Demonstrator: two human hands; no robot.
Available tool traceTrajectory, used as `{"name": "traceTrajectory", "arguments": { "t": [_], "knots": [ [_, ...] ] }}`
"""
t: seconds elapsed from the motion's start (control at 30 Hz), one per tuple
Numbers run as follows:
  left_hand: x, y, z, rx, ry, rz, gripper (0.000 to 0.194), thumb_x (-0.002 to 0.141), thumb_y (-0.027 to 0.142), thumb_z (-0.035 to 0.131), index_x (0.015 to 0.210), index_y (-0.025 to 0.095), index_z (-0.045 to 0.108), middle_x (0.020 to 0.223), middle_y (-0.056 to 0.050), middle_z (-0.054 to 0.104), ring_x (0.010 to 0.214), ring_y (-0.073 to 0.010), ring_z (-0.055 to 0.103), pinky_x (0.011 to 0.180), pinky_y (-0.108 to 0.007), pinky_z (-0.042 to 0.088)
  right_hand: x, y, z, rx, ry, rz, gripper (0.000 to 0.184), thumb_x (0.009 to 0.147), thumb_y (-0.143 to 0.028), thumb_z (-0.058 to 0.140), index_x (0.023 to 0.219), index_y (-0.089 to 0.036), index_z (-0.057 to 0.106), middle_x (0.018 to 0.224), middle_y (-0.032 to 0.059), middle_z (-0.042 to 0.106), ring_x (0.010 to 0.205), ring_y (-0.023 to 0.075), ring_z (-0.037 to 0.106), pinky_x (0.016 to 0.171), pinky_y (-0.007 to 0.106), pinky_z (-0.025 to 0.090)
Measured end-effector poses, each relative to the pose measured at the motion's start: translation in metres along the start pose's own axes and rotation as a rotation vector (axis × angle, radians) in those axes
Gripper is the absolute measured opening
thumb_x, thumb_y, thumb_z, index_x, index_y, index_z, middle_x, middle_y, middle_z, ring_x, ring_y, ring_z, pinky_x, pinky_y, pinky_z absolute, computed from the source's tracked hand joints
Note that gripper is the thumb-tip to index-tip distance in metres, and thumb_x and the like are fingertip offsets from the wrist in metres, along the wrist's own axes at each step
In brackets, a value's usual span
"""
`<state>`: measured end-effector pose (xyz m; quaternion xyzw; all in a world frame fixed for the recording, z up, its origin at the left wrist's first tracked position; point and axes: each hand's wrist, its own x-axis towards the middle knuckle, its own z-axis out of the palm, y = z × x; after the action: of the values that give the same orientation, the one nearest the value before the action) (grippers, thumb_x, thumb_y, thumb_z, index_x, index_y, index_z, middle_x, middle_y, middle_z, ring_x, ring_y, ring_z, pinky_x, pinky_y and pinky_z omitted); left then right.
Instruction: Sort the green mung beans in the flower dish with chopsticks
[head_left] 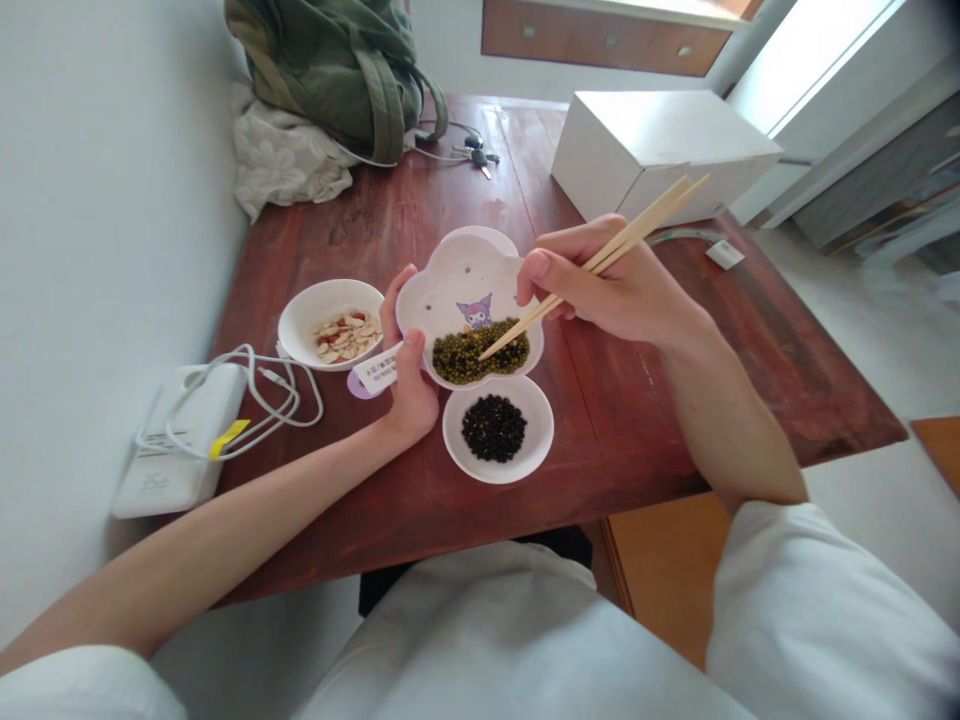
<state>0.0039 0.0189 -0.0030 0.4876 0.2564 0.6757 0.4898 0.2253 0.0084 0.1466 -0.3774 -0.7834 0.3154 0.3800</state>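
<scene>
My left hand (411, 385) grips the handle side of a pale flower-shaped plate (442, 275) with a cartoon figure printed on it, tilted toward me. Green mung beans (469, 357), with some black ones among them, have gathered along its lower edge. Closed around a pair of wooden chopsticks (630, 235), my right hand (607, 285) holds the tips down in the beans. Just below the plate stands a small white bowl (544, 445) of black beans (493, 428). Another white bowl (296, 310), left of my left hand, contains pale slices with reddish pieces (346, 337). Part of a white rim (480, 236) shows behind the plate.
On the reddish wooden table (600, 400), a white device (180, 440) with a coiled cable (251, 350) lies at left. A green bag (330, 70), patterned cloth (289, 155) and keys (478, 158) are at the back. A white box (645, 150) stands back right.
</scene>
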Motion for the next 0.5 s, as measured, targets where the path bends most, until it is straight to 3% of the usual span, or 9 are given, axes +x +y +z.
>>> {"name": "traceTrajectory", "arguments": {
  "t": [0.1, 0.27, 0.4, 0.5],
  "knots": [
    [0.000, 0.000, 0.000, -0.002, 0.010, -0.016, 0.045, 0.101, 0.059, 0.069, 0.139, 0.033, 0.073, 0.140, -0.005, 0.080, 0.152, -0.0317, 0.064, 0.130, -0.045, 0.051, 0.004, 0.009, -0.003, 0.023, -0.003, -0.001, 0.057, 0.109, -0.065, 0.063, 0.080, -0.017, 0.074, 0.063, -0.0020, 0.065, 0.054, 0.0077, 0.054, 0.048, 0.021, 0.039],
    [0.002, 0.000, -0.002, 0.005, 0.013, -0.005, 0.046, 0.100, 0.059, 0.072, 0.139, 0.034, 0.074, 0.142, -0.004, 0.079, 0.154, -0.0318, 0.063, 0.133, -0.047, 0.050, 0.009, 0.023, -0.003, 0.036, 0.046, -0.008, 0.063, 0.106, -0.073, 0.063, 0.080, -0.017, 0.076, 0.058, -0.0045, 0.051, 0.053, 0.0074, 0.044, 0.048, 0.023, 0.034],
    [0.012, 0.001, -0.001, 0.051, 0.022, 0.001, 0.041, 0.101, 0.062, 0.070, 0.133, 0.037, 0.077, 0.137, -0.001, 0.081, 0.157, -0.0318, 0.060, 0.133, -0.051, 0.051, 0.006, 0.035, 0.015, 0.120, 0.243, 0.027, 0.073, 0.103, -0.084, 0.055, 0.075, -0.020, 0.075, 0.055, -0.0052, 0.039, 0.051, 0.0099, 0.036, 0.048, 0.028, 0.036],
    [0.021, 0.002, 0.000, 0.074, 0.030, -0.005, 0.043, 0.103, 0.064, 0.065, 0.133, 0.036, 0.078, 0.137, 0.000, 0.081, 0.160, -0.0312, 0.058, 0.134, -0.054, 0.050, -0.003, 0.044, 0.033, 0.183, 0.392, 0.073, 0.069, 0.101, -0.088, 0.054, 0.076, -0.026, 0.071, 0.055, -0.0058, 0.036, 0.049, 0.0127, 0.036, 0.045, 0.031, 0.037]
  ]
}}
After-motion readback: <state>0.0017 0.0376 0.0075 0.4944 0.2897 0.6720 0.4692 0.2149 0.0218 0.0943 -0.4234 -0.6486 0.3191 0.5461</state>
